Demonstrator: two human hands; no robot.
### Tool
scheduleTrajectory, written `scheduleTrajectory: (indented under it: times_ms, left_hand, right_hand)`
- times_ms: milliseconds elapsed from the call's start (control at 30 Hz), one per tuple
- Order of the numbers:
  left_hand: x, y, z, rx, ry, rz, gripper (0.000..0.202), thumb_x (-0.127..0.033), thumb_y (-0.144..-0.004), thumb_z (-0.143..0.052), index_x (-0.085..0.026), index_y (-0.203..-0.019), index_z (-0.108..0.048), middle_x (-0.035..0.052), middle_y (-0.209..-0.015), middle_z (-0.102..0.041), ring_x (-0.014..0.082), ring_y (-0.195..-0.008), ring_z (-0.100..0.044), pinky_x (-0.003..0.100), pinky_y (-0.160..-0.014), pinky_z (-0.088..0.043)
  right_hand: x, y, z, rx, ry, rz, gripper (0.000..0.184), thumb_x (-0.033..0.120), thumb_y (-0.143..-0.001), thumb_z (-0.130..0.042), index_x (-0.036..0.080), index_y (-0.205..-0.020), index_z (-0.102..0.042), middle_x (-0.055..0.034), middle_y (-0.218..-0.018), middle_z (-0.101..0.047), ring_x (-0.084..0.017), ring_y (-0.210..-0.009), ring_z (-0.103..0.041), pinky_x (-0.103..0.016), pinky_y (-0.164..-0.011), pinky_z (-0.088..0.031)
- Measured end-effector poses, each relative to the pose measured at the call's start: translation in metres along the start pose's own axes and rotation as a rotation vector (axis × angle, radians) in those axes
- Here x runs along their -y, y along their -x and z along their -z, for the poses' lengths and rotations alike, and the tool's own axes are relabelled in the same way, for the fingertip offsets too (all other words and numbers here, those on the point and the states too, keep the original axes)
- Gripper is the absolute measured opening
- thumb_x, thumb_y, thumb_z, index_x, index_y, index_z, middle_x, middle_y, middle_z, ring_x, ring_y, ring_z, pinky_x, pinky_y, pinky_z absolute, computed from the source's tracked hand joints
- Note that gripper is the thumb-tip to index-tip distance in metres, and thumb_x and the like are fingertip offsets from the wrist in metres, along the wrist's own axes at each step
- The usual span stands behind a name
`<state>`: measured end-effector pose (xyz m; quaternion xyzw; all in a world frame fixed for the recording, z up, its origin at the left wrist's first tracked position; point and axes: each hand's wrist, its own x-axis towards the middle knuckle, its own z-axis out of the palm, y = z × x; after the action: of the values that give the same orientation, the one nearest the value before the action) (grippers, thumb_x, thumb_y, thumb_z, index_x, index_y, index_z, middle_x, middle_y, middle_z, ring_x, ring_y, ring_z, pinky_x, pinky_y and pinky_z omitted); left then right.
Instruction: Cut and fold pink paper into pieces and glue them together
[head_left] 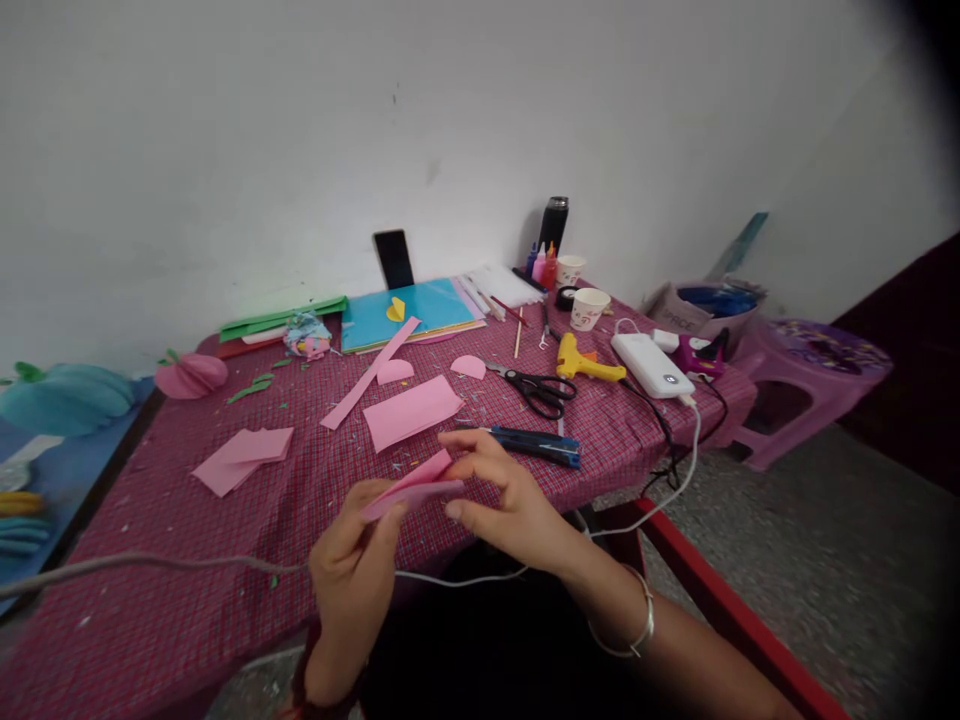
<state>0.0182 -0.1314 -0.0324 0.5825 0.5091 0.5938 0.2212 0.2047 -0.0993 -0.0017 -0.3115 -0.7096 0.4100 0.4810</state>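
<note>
A folded piece of pink paper (416, 487) is pinched between the thumb and fingers of my left hand (352, 555), over the table's near edge. At the paper's right end is my right hand (510, 500), its thumb and fingers around the edge in a loose pinch. Just beyond lie a pink paper rectangle (411, 412), a blue box cutter (536, 445) and black-handled scissors (536, 390). Two pink half-round pieces (469, 367) and a long pink strip (371, 375) rest farther back. More folded pink paper (241, 460) lies to the left.
A yellow glue gun (589, 362), a white power bank (651, 365) with cables and paper cups (589, 308) stand on the right. Against the wall are a phone (394, 258) and a black bottle (553, 225). A pink paper pumpkin (191, 375) sits at left.
</note>
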Motion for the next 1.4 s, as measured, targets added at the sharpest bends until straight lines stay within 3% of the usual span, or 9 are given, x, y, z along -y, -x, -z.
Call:
scheduleTrajectory:
  times_ms: [200,367,500,700,900,1033,1167,1267,1400]
  left_hand:
    - [0.002,-0.003,-0.015,-0.038,0.316,0.413,0.038,-0.041,-0.081,-0.071,-0.018,-0.112,-0.068,0.0070,-0.104,-0.074,0.0191,-0.086,-0.068,0.029,-0.076,-0.054]
    - [0.001,-0.012,-0.019,-0.078,0.449,0.532,0.044,-0.046,-0.085,-0.066,-0.024,-0.123,-0.060,0.0047,-0.114,-0.069,0.0123,-0.081,-0.066,0.021,-0.069,-0.052]
    - [0.009,-0.012,-0.019,0.020,0.416,0.560,0.049,-0.038,-0.081,-0.071,-0.023,-0.125,-0.057,0.0033,-0.106,-0.070,0.0139,-0.083,-0.067,0.022,-0.069,-0.052]
    - [0.023,-0.021,-0.007,0.092,0.187,0.481,0.049,-0.043,-0.084,-0.065,-0.018,-0.125,-0.056,0.0067,-0.098,-0.071,0.0210,-0.089,-0.068,0.034,-0.079,-0.055]
    - [0.002,-0.023,0.011,0.024,-0.263,0.041,0.051,-0.037,-0.086,-0.063,-0.023,-0.134,-0.054,0.0111,-0.128,-0.062,0.0264,-0.115,-0.059,0.046,-0.105,-0.042]
    - [-0.020,-0.010,0.006,0.208,0.050,0.208,0.057,-0.034,-0.082,-0.070,-0.026,-0.137,-0.054,0.0060,-0.108,-0.072,0.0220,-0.097,-0.068,0.037,-0.089,-0.054]
    - [-0.016,-0.001,-0.004,0.079,0.159,0.334,0.041,-0.034,-0.076,-0.076,-0.022,-0.115,-0.070,0.0073,-0.109,-0.074,0.0223,-0.098,-0.068,0.034,-0.088,-0.054]
    - [-0.013,-0.001,-0.007,0.100,0.077,0.314,0.034,-0.033,-0.077,-0.075,-0.022,-0.109,-0.073,0.0073,-0.106,-0.074,0.0229,-0.097,-0.068,0.034,-0.088,-0.053]
    - [-0.020,-0.007,-0.007,0.168,-0.119,0.103,0.024,-0.029,-0.079,-0.073,-0.025,-0.103,-0.075,0.0038,-0.091,-0.071,0.0200,-0.083,-0.065,0.031,-0.078,-0.051]
  right_hand:
    - [-0.016,-0.001,-0.012,-0.024,-0.174,-0.159,0.026,0.034,-0.090,-0.059,0.017,-0.071,-0.062,-0.0024,-0.080,-0.055,-0.015,-0.075,-0.053,-0.029,-0.070,-0.043]
    - [-0.024,0.000,-0.014,-0.059,-0.281,-0.324,0.027,0.040,-0.086,-0.061,0.016,-0.074,-0.061,-0.0010,-0.076,-0.052,-0.014,-0.069,-0.048,-0.027,-0.063,-0.040]
    - [-0.029,0.000,-0.014,-0.058,-0.362,-0.406,0.028,0.043,-0.084,-0.063,0.016,-0.076,-0.062,0.0002,-0.072,-0.053,-0.013,-0.064,-0.047,-0.026,-0.060,-0.040]
    - [-0.036,-0.005,-0.003,-0.295,-0.331,-0.277,0.023,0.041,-0.083,-0.066,0.018,-0.077,-0.066,-0.0032,-0.091,-0.061,-0.017,-0.084,-0.054,-0.029,-0.077,-0.044]
    - [-0.023,-0.003,0.003,-0.227,-0.244,-0.186,0.024,0.038,-0.089,-0.062,0.018,-0.076,-0.065,-0.0034,-0.087,-0.059,-0.017,-0.083,-0.054,-0.030,-0.077,-0.043]
    - [-0.014,0.001,-0.004,-0.158,-0.222,-0.130,0.024,0.037,-0.090,-0.061,0.019,-0.076,-0.065,-0.0036,-0.086,-0.059,-0.018,-0.086,-0.055,-0.031,-0.079,-0.043]
    - [-0.011,0.006,-0.008,-0.110,-0.253,-0.126,0.021,0.035,-0.089,-0.062,0.019,-0.077,-0.064,-0.0028,-0.084,-0.058,-0.017,-0.081,-0.054,-0.030,-0.077,-0.043]
    - [-0.010,0.008,-0.008,-0.165,-0.274,-0.143,0.017,0.034,-0.087,-0.065,0.020,-0.079,-0.064,-0.0018,-0.082,-0.059,-0.017,-0.081,-0.055,-0.031,-0.078,-0.043]
    - [-0.010,0.009,-0.007,-0.230,-0.240,-0.171,0.021,0.035,-0.086,-0.066,0.020,-0.072,-0.062,-0.0018,-0.081,-0.059,-0.018,-0.080,-0.055,-0.031,-0.078,-0.043]
